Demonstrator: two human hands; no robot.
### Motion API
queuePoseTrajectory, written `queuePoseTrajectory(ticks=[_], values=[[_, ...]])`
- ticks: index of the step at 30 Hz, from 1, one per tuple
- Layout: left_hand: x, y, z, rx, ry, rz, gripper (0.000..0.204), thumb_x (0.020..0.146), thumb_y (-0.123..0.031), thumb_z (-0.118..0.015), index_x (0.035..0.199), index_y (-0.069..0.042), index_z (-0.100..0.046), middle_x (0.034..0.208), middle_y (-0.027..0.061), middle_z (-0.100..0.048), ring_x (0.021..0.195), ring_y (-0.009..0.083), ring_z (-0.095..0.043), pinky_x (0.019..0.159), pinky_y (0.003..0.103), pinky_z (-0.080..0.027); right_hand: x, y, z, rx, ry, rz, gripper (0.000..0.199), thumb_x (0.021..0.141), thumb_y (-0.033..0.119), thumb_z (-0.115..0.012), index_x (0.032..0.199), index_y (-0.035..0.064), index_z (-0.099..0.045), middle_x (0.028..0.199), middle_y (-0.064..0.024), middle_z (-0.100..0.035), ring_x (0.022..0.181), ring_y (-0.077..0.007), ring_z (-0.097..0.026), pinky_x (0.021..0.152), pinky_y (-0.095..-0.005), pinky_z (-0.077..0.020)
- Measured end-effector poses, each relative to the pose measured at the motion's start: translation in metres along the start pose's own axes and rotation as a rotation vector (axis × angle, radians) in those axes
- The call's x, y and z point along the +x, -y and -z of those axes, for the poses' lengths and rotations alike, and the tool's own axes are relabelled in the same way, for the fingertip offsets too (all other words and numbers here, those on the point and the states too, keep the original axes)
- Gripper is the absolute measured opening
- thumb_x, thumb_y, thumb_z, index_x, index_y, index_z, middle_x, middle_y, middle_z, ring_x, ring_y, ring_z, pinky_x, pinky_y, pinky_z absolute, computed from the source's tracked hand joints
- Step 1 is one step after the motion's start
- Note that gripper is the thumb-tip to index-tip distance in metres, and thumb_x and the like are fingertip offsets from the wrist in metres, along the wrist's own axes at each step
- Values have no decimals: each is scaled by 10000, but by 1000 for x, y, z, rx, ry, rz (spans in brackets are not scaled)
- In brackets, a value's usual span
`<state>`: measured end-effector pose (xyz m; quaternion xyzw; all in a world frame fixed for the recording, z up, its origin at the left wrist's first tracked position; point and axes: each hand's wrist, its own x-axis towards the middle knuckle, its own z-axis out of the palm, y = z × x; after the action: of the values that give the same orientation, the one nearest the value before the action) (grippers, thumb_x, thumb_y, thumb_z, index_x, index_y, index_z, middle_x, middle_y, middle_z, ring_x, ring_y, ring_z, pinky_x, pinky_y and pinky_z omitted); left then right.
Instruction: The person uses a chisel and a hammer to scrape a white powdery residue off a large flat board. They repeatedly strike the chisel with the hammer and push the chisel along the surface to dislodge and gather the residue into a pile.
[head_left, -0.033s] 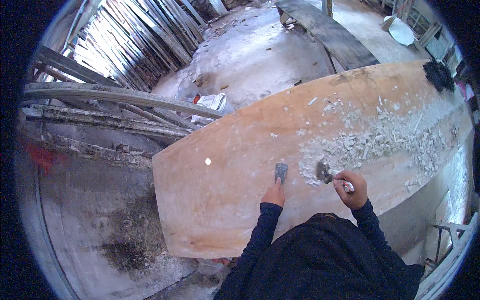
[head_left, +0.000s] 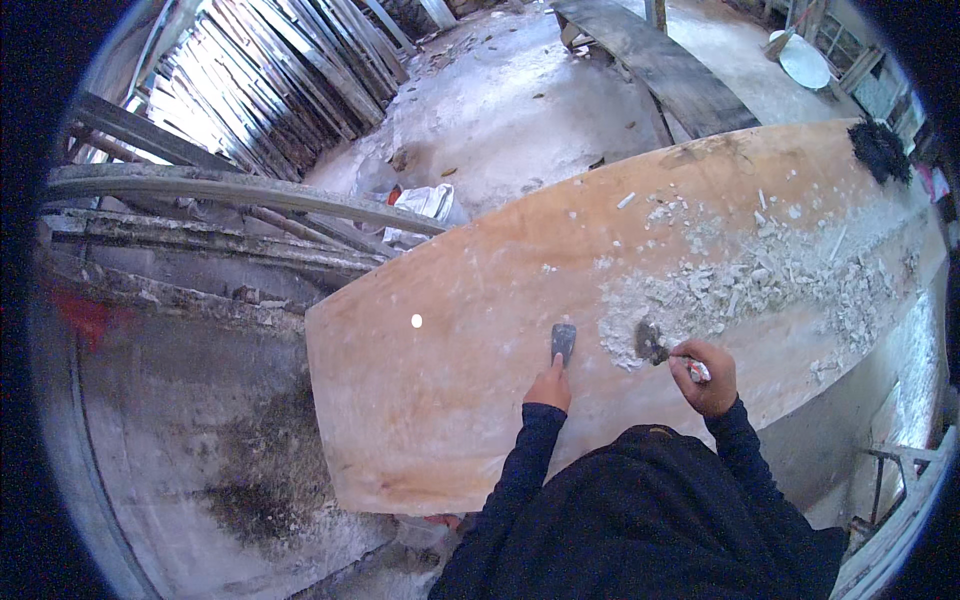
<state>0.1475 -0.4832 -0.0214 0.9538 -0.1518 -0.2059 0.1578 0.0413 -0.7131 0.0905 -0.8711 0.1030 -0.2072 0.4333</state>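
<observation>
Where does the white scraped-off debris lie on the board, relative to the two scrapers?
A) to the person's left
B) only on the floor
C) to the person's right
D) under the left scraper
C: the white debris spreads rightward from the right hand and its scraper; the board around the left hand's scraper is bare.

The floor (head_left: 520,110) is rough grey concrete with dust and small debris on it. Many long wooden planks (head_left: 270,90) lie stacked at the upper left, and heavy grey beams (head_left: 230,190) run below them. A white plastic bag (head_left: 425,205) lies near the beams. A dark long board (head_left: 660,65) rests further back. Daylight falls on the floor.
</observation>
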Motion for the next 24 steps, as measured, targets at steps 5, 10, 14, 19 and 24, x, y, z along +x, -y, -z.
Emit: queuePoseTrajectory(ticks=[5,10,14,19,24], values=[[15,-8,20,56,86,56,381,830,-253,-426,1202,-176,-452,838,216,-582,765,351,-579,669,461,-460,6,0,-1,6,15,-15,107,693,110,-618,770,48,-577,693,-118,-593,643,-263,-599,574,-315,-467],[15,-2,-3,7,0,51,374,831,-264,-419,1195,-184,-461,832,214,-581,764,359,-579,671,467,-460,5,1,-8,44,43,18,114,694,104,-617,783,48,-572,705,-118,-592,647,-263,-599,578,-312,-468],[19,-3,-11,18,21,89,369,834,-270,-405,1185,-178,-471,841,216,-580,761,362,-578,666,472,-463,5,4,-14,59,59,30,110,695,102,-616,780,48,-572,708,-118,-591,652,-265,-599,579,-313,-467],[46,-24,6,-30,-35,130,365,837,-261,-396,1183,-170,-470,836,225,-587,769,365,-580,660,470,-466,3,8,-17,92,94,52,103,696,103,-617,772,49,-573,720,-122,-594,662,-265,-598,589,-320,-468],[30,-8,8,-8,-8,60,362,841,-259,-395,1181,-161,-472,806,221,-594,756,370,-585,657,464,-468,-3,7,-8,75,114,93,98,710,128,-614,768,58,-578,721,-117,-597,659,-262,-600,585,-321,-471]])
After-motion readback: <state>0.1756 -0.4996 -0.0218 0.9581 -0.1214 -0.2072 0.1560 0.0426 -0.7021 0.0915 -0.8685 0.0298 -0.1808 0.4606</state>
